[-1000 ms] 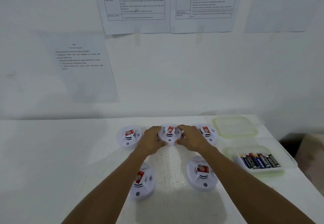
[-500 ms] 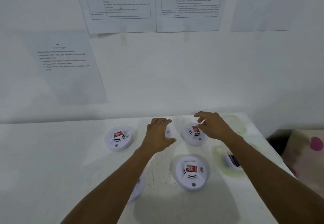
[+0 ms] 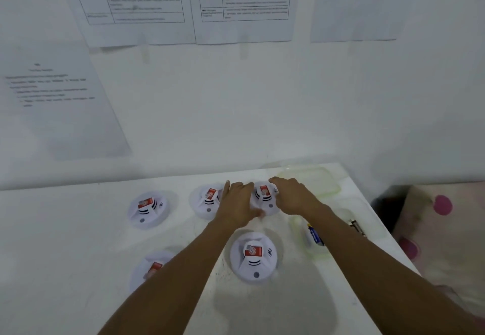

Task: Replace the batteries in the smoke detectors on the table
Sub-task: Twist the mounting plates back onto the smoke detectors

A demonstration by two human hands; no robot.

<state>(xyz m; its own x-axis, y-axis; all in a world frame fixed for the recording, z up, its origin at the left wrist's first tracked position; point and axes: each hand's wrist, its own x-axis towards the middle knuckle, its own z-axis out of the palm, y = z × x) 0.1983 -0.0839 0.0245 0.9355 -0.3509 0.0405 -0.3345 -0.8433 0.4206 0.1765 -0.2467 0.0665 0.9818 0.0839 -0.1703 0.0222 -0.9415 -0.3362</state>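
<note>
Five white round smoke detectors with red labels lie on the white table (image 3: 65, 242). My two hands flank the far right detector (image 3: 264, 196). My left hand (image 3: 237, 203) lies against its left side with fingers stretched and the thumb at its near rim. My right hand (image 3: 294, 195) curls over its right side. The far middle detector (image 3: 207, 199) sits just left of my left hand, and another detector (image 3: 147, 208) lies further left. A near detector (image 3: 254, 256) lies between my forearms. The near left detector (image 3: 153, 269) is partly hidden by my left forearm.
A clear plastic tub (image 3: 301, 240) with batteries (image 3: 315, 236) stands at the right, mostly hidden by my right forearm. Its lid (image 3: 317, 178) lies at the far right corner. The table's right edge runs beside a pale cloth with pink dots (image 3: 443, 206). Printed sheets hang on the wall.
Both hands left the far middle detector and moved right. The right hand reached the far right detector first, then the left hand came beside it. The view shifted right.
</note>
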